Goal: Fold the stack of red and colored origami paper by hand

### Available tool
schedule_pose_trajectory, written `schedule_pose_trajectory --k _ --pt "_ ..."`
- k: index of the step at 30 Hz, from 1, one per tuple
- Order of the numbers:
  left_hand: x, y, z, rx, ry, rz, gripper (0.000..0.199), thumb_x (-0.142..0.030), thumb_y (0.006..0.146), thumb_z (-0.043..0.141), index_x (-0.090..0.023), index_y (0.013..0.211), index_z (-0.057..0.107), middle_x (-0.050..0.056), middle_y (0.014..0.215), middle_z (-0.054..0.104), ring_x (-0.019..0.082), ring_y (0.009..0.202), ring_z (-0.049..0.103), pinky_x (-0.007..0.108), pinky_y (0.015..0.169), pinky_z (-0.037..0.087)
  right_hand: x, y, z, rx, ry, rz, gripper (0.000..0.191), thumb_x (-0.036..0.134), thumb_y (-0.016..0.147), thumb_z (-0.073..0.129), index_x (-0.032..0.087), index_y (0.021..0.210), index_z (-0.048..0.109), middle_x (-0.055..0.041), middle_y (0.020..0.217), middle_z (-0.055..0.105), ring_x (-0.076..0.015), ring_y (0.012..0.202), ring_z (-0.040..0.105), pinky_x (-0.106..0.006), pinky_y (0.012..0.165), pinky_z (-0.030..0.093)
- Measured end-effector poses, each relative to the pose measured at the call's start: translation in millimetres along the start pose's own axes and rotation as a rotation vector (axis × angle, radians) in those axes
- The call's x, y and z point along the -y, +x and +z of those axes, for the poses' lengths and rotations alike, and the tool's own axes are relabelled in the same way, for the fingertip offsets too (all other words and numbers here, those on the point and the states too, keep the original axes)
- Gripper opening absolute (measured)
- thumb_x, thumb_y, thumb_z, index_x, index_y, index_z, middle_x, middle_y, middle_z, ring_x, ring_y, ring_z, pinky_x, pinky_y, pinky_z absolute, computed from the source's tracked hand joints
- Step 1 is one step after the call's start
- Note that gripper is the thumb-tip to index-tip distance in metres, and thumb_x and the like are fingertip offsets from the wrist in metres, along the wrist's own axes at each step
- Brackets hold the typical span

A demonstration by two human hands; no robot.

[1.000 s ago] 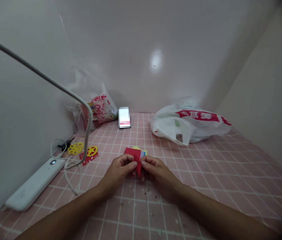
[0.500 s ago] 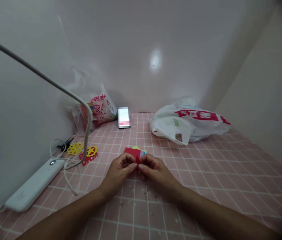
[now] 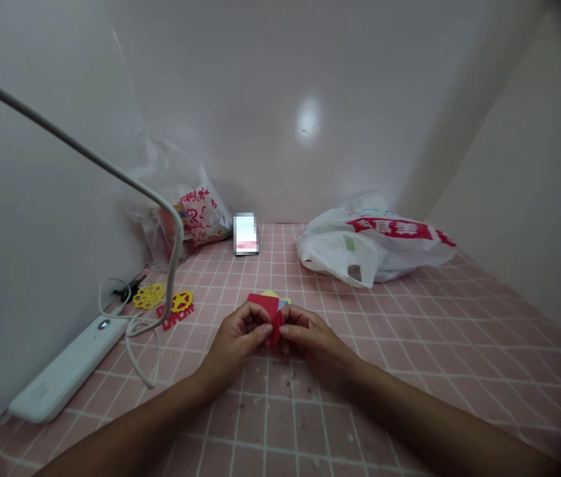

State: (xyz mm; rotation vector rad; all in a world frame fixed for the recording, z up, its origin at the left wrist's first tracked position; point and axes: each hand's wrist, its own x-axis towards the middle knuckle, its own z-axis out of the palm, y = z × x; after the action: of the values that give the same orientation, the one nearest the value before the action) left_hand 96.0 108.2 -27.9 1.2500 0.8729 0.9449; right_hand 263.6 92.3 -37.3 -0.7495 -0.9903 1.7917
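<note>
A small folded piece of red paper (image 3: 275, 336) is pinched between my two hands at the middle of the table. My left hand (image 3: 238, 336) grips its left side with thumb and fingers. On its right side, my right hand (image 3: 314, 339) holds it in the same kind of pinch. Just beyond my fingertips lies a pile of coloured paper (image 3: 263, 301), red on top, with yellow and blue corners showing. The fingers partly cover the folded piece, so its full shape is hidden.
Yellow and red paper cutouts (image 3: 181, 303) lie to the left, near a white power strip (image 3: 69, 368) and a looping cable (image 3: 173, 258). A lit phone (image 3: 246, 233) stands at the back between a clear printed bag (image 3: 203, 215) and a white plastic bag (image 3: 384, 242). Small scraps dot the pink tiled table.
My right hand has shifted slightly right, and more of the folded red paper now shows between the fingers. My left hand stays almost still.
</note>
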Motion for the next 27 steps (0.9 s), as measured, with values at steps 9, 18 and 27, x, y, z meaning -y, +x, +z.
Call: schedule_pose_trajectory --k 9,18,27 --pt "0.6 -1.0 -1.0 0.022 0.133 0.057 0.028 -0.029 0.073 0.076 -0.019 0.09 0.056 0.0 0.085 0.061 0.014 0.075 0.057 0.026 0.069 0.045 -2.8 1.9 -0.3 -0.047 -0.034 0.004 0.027 0.032 0.074 0.076 0.018 0.079 0.053 0.0053 0.065 0.053 -0.0078 0.053 0.047 -0.022 0.054 0.034" --pt "-3.6 -3.1 -1.4 0.005 0.152 -0.033 0.02 -0.035 0.081 0.066 -0.017 0.086 0.06 -0.001 0.076 0.059 0.012 0.066 0.054 0.024 0.06 0.043 -3.4 -0.5 0.2 -0.128 -0.319 -0.111 0.024 0.039 0.083 0.065 0.019 0.075 0.055 0.0024 0.068 0.052 -0.0117 0.059 0.047 -0.025 0.056 0.036" --pt "0.3 -3.0 5.1 0.053 0.092 -0.102 0.029 -0.037 0.076 0.071 -0.018 0.087 0.051 -0.001 0.076 0.058 0.013 0.065 0.058 0.026 0.06 0.049 -5.6 -4.1 -1.7 -0.188 -0.834 -0.366 0.01 0.018 0.089 0.054 0.02 0.08 0.058 -0.0004 0.073 0.061 -0.0158 0.067 0.055 -0.028 0.064 0.039"
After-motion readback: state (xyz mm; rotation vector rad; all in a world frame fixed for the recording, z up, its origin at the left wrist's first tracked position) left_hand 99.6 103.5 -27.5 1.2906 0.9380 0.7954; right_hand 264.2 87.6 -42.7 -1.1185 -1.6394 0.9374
